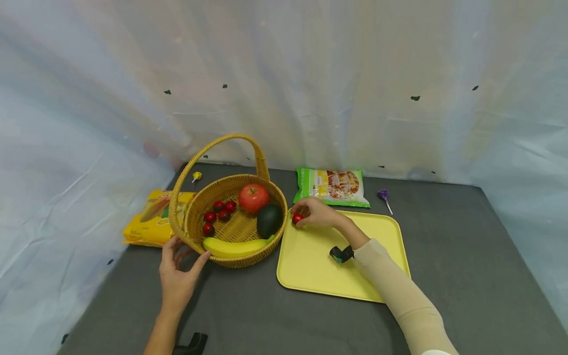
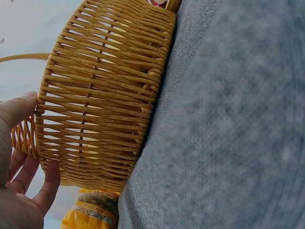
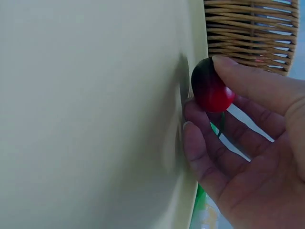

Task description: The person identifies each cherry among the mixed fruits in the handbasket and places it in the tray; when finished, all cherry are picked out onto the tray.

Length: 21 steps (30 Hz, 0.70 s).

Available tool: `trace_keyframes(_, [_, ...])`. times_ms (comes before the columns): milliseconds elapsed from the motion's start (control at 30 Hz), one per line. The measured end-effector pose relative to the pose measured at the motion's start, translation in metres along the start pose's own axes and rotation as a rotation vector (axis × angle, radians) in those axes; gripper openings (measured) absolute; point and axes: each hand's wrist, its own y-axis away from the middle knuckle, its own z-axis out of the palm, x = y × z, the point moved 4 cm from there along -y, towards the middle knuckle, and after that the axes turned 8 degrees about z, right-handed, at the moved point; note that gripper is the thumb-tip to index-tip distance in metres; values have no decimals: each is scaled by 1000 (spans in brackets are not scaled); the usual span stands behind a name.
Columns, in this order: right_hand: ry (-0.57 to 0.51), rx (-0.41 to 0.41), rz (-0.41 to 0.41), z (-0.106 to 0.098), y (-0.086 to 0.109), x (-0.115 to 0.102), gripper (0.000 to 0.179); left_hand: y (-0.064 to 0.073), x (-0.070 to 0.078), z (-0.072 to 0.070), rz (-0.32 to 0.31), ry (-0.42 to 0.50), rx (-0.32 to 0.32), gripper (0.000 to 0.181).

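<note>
My left hand [image 1: 177, 276] grips the near left rim of a round wicker basket [image 1: 237, 229] by the base of its handle. In the left wrist view the thumb [image 2: 21, 109] lies on the rim, with the fingers around the handle's base. Inside the basket are a banana [image 1: 237, 248], an apple [image 1: 254, 198], a dark green avocado [image 1: 269, 221] and several dark red cherries [image 1: 224, 215]. Over the back left corner of a yellow tray [image 1: 306, 266], my right hand [image 1: 317, 213] pinches another cherry [image 3: 212, 86] between thumb and fingers.
A yellow snack bag [image 1: 148, 219] lies left of the basket, a yellow lollipop [image 1: 197, 176] behind it. Beyond the tray lies a green and white food packet [image 1: 333, 187]; a purple lollipop [image 1: 384, 196] is to its right. White sheeting [image 1: 310, 98] hangs along the table's back.
</note>
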Motion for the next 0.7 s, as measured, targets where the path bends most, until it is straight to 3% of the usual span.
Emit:
trace_keyframes(467, [1, 18, -8, -1, 4, -7, 29, 1, 1, -1, 8, -23, -2, 76])
trace_keyframes(700, [69, 71, -23, 0, -2, -3, 23, 0, -1, -1, -4, -31, -4, 75])
